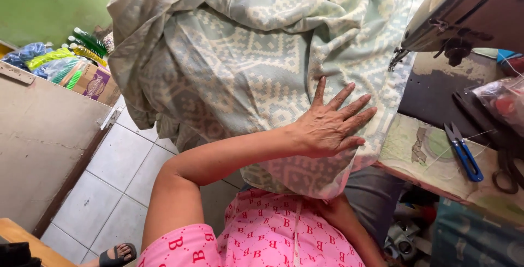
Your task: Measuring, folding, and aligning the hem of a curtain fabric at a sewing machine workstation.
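A large pale green and cream patterned cloth is heaped across my lap and up toward the sewing machine. My left hand lies flat on the cloth with fingers spread, pressing it down near its lower right part, a short way from the machine's needle. My right hand is mostly hidden under the cloth's lower edge; only part of it and the forearm show, above my pink printed garment. Whether it grips the cloth is not visible.
Blue thread snips and black scissors lie on the worn table top at the right, beside a plastic bag. At the left stand a wooden panel, a cardboard box with bottles, and a tiled floor.
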